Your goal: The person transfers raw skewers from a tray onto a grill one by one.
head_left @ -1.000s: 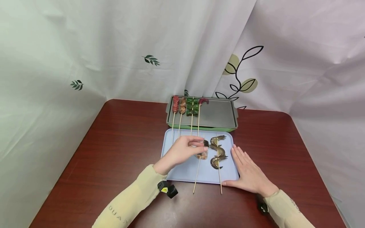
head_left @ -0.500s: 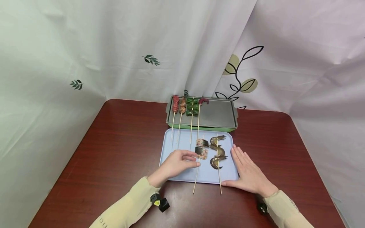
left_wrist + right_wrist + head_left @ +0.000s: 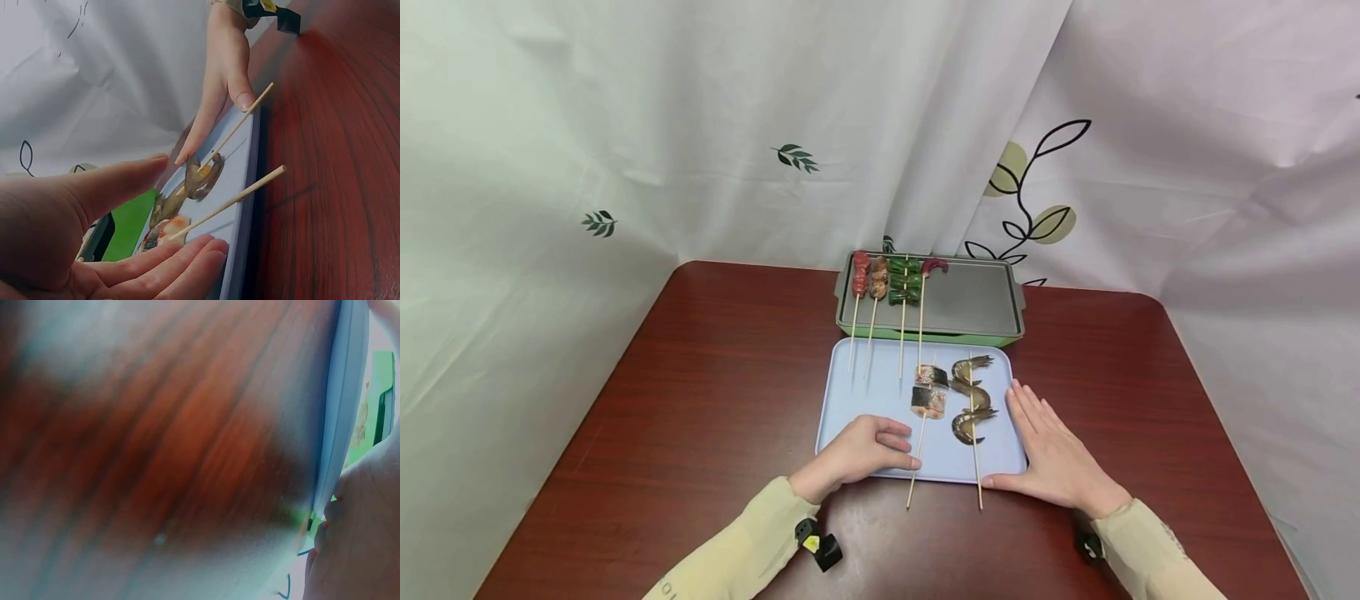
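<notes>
Fish skewer (image 3: 928,403) overhangs tray (image 3: 852,404) — left hand (image 3: 867,448) near it.

Pale yellow sleeves (image 3: 741,537), grey lettering (image 3: 666,589) on one, black wrist devices (image 3: 828,552), yellow patch (image 3: 812,543), bare hands (image 3: 863,450)

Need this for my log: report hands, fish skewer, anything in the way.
Left hand by fish skewer, thumb and fingers apart. Right hand against tray's right edge. Fish skewer on tray, stick overhanging. Shrimp skewer close alongside, might snag.

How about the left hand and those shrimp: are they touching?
Apart: the head view shows a bare strip of blue tray between the left hand and the shrimp.
</notes>
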The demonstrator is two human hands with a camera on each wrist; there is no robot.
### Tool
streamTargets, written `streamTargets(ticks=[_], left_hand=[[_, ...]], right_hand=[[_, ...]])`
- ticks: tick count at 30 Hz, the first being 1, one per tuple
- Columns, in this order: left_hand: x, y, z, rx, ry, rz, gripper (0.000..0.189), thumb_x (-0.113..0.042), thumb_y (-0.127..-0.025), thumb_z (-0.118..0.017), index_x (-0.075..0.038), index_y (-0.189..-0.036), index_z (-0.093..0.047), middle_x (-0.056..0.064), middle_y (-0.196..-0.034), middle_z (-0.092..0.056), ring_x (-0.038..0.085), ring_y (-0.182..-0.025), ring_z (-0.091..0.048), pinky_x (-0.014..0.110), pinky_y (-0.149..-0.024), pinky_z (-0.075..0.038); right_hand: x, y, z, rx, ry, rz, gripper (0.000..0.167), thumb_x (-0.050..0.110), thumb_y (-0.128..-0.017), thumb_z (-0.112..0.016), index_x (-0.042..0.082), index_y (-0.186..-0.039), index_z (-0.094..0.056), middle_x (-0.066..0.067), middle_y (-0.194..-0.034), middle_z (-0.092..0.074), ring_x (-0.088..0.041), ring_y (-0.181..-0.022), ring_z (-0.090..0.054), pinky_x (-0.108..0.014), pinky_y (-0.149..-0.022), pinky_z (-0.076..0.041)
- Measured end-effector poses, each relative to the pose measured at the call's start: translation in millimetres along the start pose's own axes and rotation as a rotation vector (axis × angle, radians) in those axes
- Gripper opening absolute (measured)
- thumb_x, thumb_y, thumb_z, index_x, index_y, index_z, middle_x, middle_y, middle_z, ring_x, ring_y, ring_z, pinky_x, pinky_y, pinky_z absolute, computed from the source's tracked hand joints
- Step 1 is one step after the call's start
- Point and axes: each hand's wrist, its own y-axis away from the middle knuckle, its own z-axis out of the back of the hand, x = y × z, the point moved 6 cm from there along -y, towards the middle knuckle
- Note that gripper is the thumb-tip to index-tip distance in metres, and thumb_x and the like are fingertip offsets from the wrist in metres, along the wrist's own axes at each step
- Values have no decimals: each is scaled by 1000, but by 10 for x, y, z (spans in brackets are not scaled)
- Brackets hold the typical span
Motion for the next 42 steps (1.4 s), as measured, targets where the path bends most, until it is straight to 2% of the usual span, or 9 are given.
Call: streamTargets(ticks=[3,8,11,18,22,29,35,42], left_hand=[[18,-17,-28,11,29,5,50,-15,-82,-85,6,-123,-67,8,-94,-76,14,-89,-71,28,-80,-58],[47,-62,-85,38,106,35,45,-9,-84,-82,11,-121,-65,9,-88,-75,18,-79,-72,28,-72,-61],[53,-79,-111,52,127,42,43,-5,-84,-80,12,-121,-65,10,-86,-75,21,-77,-73,30,-71,-62],[27,-83,-134,83,139,27,41,1,-87,-75,14,-123,-62,11,-88,-74,18,-79,-72,28,-73,-62],[19,-86,-129,70,133,22,41,4,-85,-76,14,-123,-63,10,-85,-74,14,-74,-70,25,-69,-60],[22,-79,-169,68,276,57,44,15,-86,-68,17,-128,-57,12,-84,-70,17,-69,-69,34,-68,-64],[43,-71,-180,55,300,61,43,16,-86,-68,15,-127,-57,18,-88,-73,22,-72,-71,33,-67,-64],[53,-53,-174,50,322,41,41,16,-86,-68,14,-125,-59,22,-87,-73,19,-69,-70,33,-65,-64]], right_hand=[[0,-1,2,2,1,-1,132,86,-73,-65,-8,-157,-24,-22,-166,-15,-39,-151,-17,-48,-124,-16],[1,-5,0,9,0,-3,133,86,-73,-64,-7,-157,-23,-22,-166,-15,-38,-151,-16,-47,-124,-15],[1,-3,-2,11,-1,-3,132,86,-73,-64,-7,-157,-23,-22,-166,-15,-38,-151,-16,-46,-125,-14],[5,-4,14,6,0,-2,132,86,-73,-65,-7,-157,-24,-22,-166,-15,-38,-151,-17,-50,-123,-18],[9,-2,18,13,-7,-8,132,86,-73,-65,-8,-157,-24,-23,-166,-15,-38,-152,-16,-52,-123,-20],[10,-1,18,6,-5,-6,133,86,-72,-65,-7,-157,-24,-23,-166,-15,-38,-151,-16,-52,-122,-21],[8,-5,15,4,-5,-5,133,86,-72,-65,-8,-157,-24,-23,-166,-15,-39,-151,-17,-52,-122,-21],[8,-5,14,5,-3,-8,133,86,-72,-65,-8,-157,-24,-23,-166,-15,-39,-151,-17,-52,-122,-21]])
